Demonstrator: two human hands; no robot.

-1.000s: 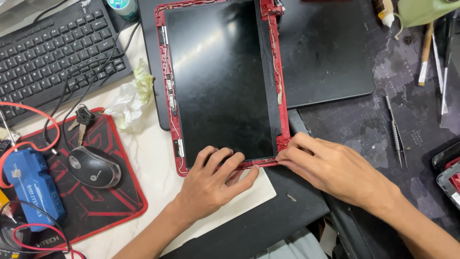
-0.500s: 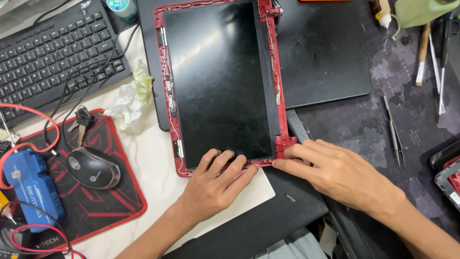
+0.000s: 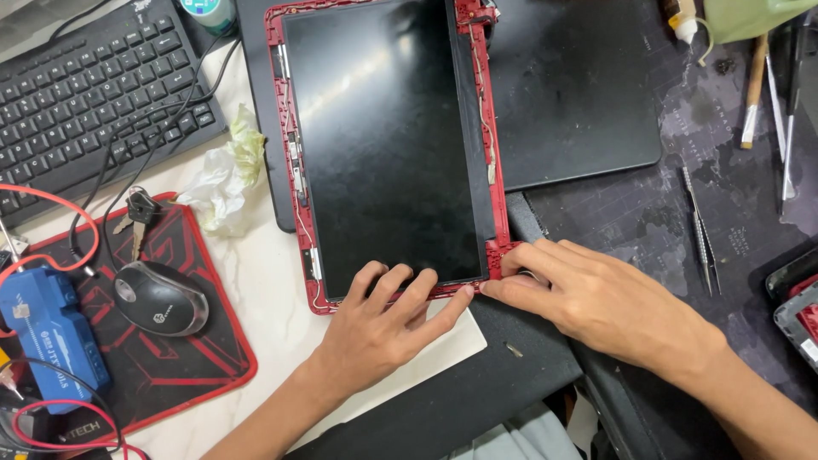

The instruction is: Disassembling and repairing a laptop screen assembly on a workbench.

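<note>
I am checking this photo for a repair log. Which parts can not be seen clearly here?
- Head view: the near edge of the red frame is covered by the left hand.
- Its near right corner lies under the right hand; what the fingertips press is hidden.
- The frame's far edge is cut off by the picture's top.
- The tweezers tips are too small to judge.

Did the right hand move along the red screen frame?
Yes. The right hand slid slightly left along the bottom edge of the red plastic screen frame, and its fingertips now meet the left hand.
</note>
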